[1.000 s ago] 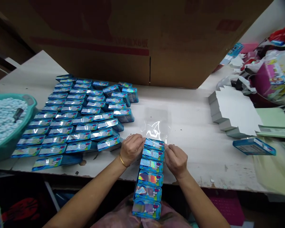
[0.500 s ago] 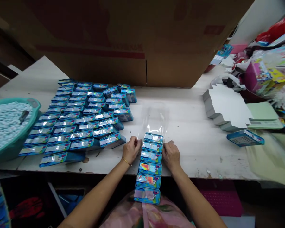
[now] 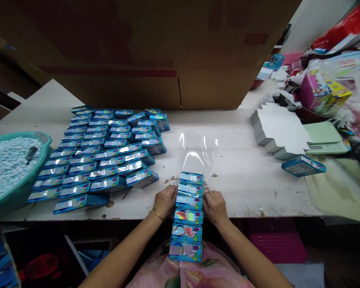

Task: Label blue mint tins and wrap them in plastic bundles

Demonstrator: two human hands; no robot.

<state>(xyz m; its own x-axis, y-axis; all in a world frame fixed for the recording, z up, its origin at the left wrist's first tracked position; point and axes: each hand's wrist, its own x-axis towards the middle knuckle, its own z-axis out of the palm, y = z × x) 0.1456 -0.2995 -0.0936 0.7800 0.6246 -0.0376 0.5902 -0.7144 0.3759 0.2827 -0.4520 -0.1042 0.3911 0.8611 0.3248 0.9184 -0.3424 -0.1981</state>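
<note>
A row of several small blue boxes (image 3: 189, 216) with shiny tops stretches from the table's front edge toward my lap. The far end of this row sits in the mouth of a clear plastic bag (image 3: 195, 154), which lies puffed up on the table. My left hand (image 3: 165, 201) is closed at the left side of the row, its fingertips pinched by the bag's edge. On the right side my right hand (image 3: 215, 207) is closed the same way, knuckles up, against the boxes. The bag's edge inside the fingers is mostly hidden.
Several rows of blue boxes (image 3: 102, 160) stand to the left. Beside them is a turquoise basin (image 3: 45, 148) of small pale pieces. A large cardboard box (image 3: 132, 52) blocks the back. A stack of white card (image 3: 283, 128) and one blue box (image 3: 303, 166) lie at right.
Both hands have come slightly nearer to me along the row, and the bag's far end has puffed up more. The whole view has shifted a little.
</note>
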